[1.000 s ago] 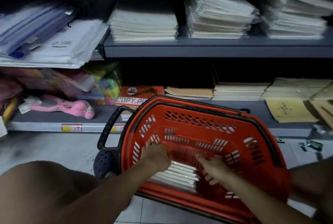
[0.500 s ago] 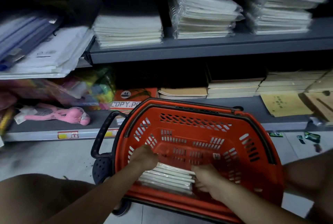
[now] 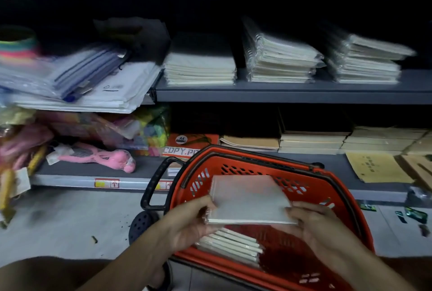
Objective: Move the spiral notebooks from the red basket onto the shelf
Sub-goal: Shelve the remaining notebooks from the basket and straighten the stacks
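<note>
A red basket [image 3: 322,187] stands on the floor in front of the shelves. Above its opening I hold a small stack of white spiral notebooks [image 3: 247,199] flat between both hands. My left hand [image 3: 189,223] grips the stack's left edge, my right hand [image 3: 313,223] its right edge. Several more notebooks [image 3: 231,245] lie in the bottom of the basket, below the lifted stack. On the grey upper shelf [image 3: 292,94] stand three piles of wrapped spiral notebooks [image 3: 278,61].
The lower shelf [image 3: 93,169] holds a pink toy [image 3: 105,156], a red copy-paper pack [image 3: 187,143] and brown paper pads [image 3: 378,166]. Files and envelopes [image 3: 77,82] overhang at the left. The basket's black handle [image 3: 156,183] sticks out to the left. Grey floor [image 3: 58,220] lies left of the basket.
Both hands were down inside the basket on the notebooks; now they have lifted a stack up above the basket. The view has tilted upward.
</note>
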